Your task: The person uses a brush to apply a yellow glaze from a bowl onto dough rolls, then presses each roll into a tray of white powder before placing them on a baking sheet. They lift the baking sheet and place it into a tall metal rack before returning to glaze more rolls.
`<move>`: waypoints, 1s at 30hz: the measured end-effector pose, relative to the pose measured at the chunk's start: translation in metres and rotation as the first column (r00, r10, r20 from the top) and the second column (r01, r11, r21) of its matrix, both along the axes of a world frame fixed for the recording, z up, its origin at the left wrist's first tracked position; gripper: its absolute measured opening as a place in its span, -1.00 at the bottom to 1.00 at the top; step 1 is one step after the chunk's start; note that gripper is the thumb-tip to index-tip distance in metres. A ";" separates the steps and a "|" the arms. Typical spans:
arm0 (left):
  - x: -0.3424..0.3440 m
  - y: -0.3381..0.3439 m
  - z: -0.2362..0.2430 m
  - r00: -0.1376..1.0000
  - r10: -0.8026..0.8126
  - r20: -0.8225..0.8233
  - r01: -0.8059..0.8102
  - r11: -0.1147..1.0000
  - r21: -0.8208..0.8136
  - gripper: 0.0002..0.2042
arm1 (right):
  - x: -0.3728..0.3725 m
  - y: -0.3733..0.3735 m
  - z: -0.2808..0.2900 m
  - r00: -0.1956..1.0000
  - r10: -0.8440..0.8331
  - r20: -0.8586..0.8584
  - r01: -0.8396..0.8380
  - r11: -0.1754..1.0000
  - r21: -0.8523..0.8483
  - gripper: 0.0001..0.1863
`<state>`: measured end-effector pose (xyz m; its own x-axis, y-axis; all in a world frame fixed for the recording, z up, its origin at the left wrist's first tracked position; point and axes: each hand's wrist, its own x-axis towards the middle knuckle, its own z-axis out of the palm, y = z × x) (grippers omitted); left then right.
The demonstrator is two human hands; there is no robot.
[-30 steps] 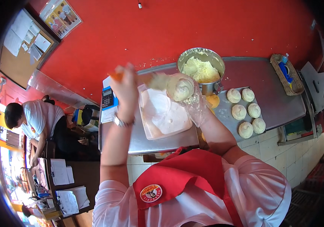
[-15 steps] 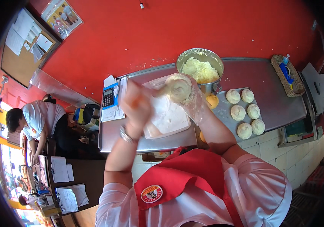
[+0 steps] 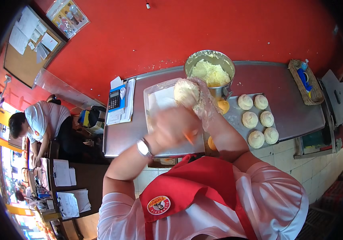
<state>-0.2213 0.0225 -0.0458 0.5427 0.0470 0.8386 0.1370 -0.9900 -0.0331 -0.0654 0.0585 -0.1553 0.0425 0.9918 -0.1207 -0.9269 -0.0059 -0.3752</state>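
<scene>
My right hand [image 3: 203, 105], inside a clear plastic glove, holds a pale round ball of dough [image 3: 186, 93] above a white cutting board [image 3: 164, 105] on the steel counter [image 3: 283, 105]. My left hand [image 3: 175, 129], blurred by motion, sits just below the dough ball with a thin orange stick-like tool [image 3: 188, 138] in its fingers. A watch is on my left wrist. Behind the hands stands a metal bowl [image 3: 213, 61] heaped with pale yellow dough. Several finished dough balls [image 3: 259, 120] lie on the counter to the right.
A calculator [image 3: 114, 100] and papers lie at the counter's left end. A wicker basket [image 3: 305, 82] with a blue item sits at the right end. Another person in a white shirt [image 3: 39, 120] bends over a lower desk with clipboards on the left. A red wall rises behind.
My left hand has come down from the upper left, moving right and toward me, to just beneath the dough ball. My right hand has kept the dough ball over the board.
</scene>
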 end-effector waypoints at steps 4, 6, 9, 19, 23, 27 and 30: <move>0.009 -0.010 0.006 0.996 0.074 -0.056 -0.081 0.988 -0.132 -0.89 | 0.007 0.010 -0.003 0.981 0.191 0.030 -0.192 0.981 0.039 -0.71; 0.013 0.045 0.025 0.918 0.305 0.252 0.009 0.620 -0.784 -0.92 | 0.006 0.004 -0.001 0.972 0.232 0.045 -0.235 0.969 0.082 -0.70; -0.016 0.109 0.029 0.707 0.516 0.483 0.357 0.330 -0.874 -0.84 | -0.003 -0.010 0.018 0.971 0.222 0.091 -0.230 0.969 0.095 -0.67; -0.017 -0.018 -0.009 0.995 0.085 0.060 -0.067 0.963 -0.262 -0.89 | -0.005 0.010 -0.009 0.933 0.356 -0.053 -0.348 0.930 0.122 -0.62; -0.041 0.095 0.027 0.752 0.454 0.478 0.320 0.383 -0.867 -0.83 | -0.030 0.025 -0.005 0.842 0.540 0.014 -0.496 0.762 0.417 -0.47; -0.052 0.086 0.016 0.898 0.302 0.320 -0.082 0.829 -0.554 -0.80 | -0.035 0.050 -0.046 0.964 0.253 0.081 -0.264 0.947 0.184 -0.50; -0.065 0.025 -0.043 0.964 0.245 -0.106 -0.237 0.968 0.087 -0.75 | -0.044 0.057 -0.043 0.959 0.106 0.264 -0.169 0.959 0.228 -0.58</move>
